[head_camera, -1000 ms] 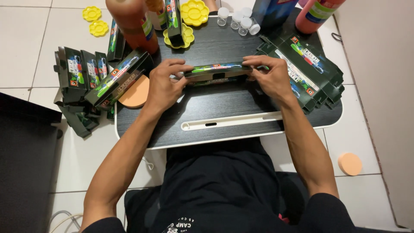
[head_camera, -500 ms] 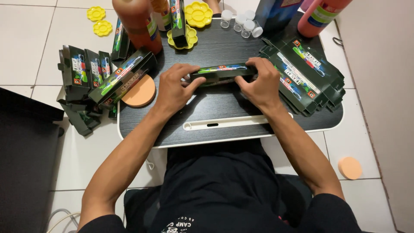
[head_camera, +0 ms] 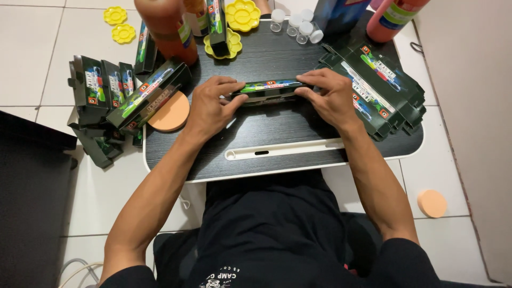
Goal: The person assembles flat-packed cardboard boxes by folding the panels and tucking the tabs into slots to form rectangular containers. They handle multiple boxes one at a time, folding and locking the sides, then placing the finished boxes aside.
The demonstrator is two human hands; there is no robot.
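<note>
Far out past my left fingers, a pile of dark green boxes (head_camera: 98,88) leans at the table's edge. A round orange sponge (head_camera: 169,112) lies just beside my left hand (head_camera: 210,109). That hand grips the left end of a long dark green box (head_camera: 268,89), thumb in front and fingers curled over the top. The box lies flat between my hands on the black table (head_camera: 266,133), its colourful side up. My right hand (head_camera: 330,96) clamps the other end, fingers pressed together on top. A second ago my hands were spread wider on the box; now they sit closer in, and the box looks a bit shorter between them. Just past my right fingers lies a stack of flat green boxes (head_camera: 381,90). Beyond my fingertips stand small clear jars (head_camera: 296,24), yellow flower-shaped trays (head_camera: 242,13) and an orange bottle (head_camera: 162,26). Another orange sponge (head_camera: 432,204) sits on the floor, well apart from my right hand.
</note>
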